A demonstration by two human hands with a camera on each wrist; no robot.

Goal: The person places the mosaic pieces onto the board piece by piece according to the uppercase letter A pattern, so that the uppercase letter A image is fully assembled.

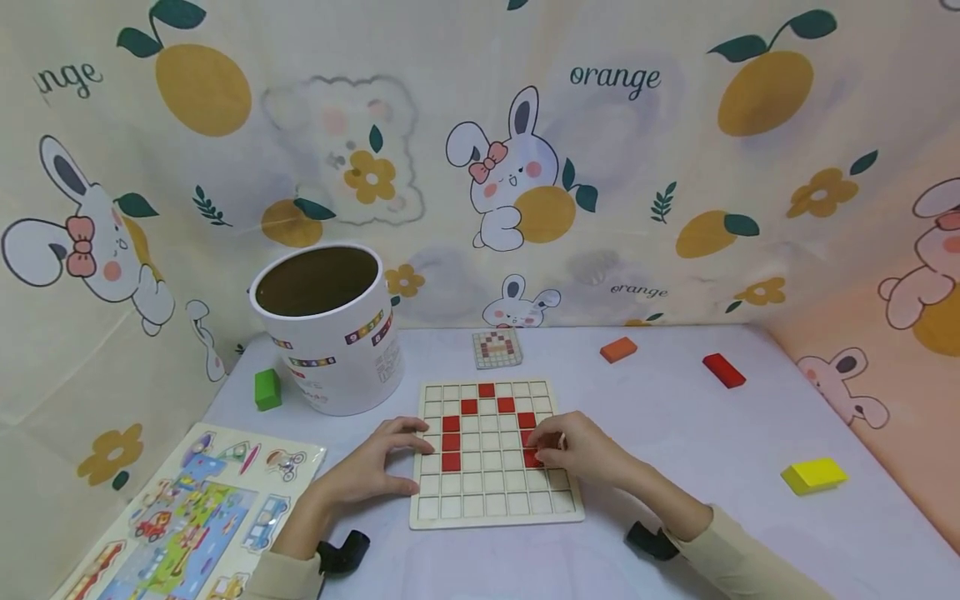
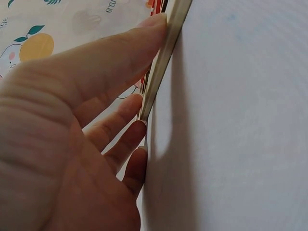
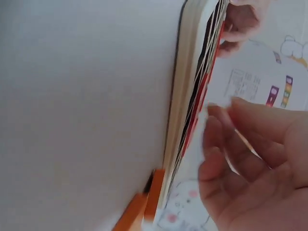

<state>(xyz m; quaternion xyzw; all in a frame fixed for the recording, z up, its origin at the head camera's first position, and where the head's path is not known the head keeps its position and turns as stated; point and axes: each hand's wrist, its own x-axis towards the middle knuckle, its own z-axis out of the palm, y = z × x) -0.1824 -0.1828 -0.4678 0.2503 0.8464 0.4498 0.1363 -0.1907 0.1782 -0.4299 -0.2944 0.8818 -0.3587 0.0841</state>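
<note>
A pale wooden grid board (image 1: 495, 512) lies flat on the table, with several red square tiles (image 1: 451, 423) set in an arch. My left hand (image 1: 371, 462) rests along its left edge, thumb and fingers spread; in the left wrist view the thumb and fingertips touch the board's side. Over the board's right part is my right hand (image 1: 581, 450), fingers bent and thumb near the index finger, beside a red tile (image 1: 532, 457). In the right wrist view these fingertips are blurred, with a reddish tint between them; whether they pinch a tile I cannot tell.
Behind the board lies a small pattern card (image 1: 497, 348). A white bucket (image 1: 348, 367) and green block (image 1: 267, 390) stand back left, above a picture puzzle (image 1: 285, 437). Orange (image 1: 618, 350), red (image 1: 723, 371) and yellow (image 1: 814, 476) blocks lie to the right.
</note>
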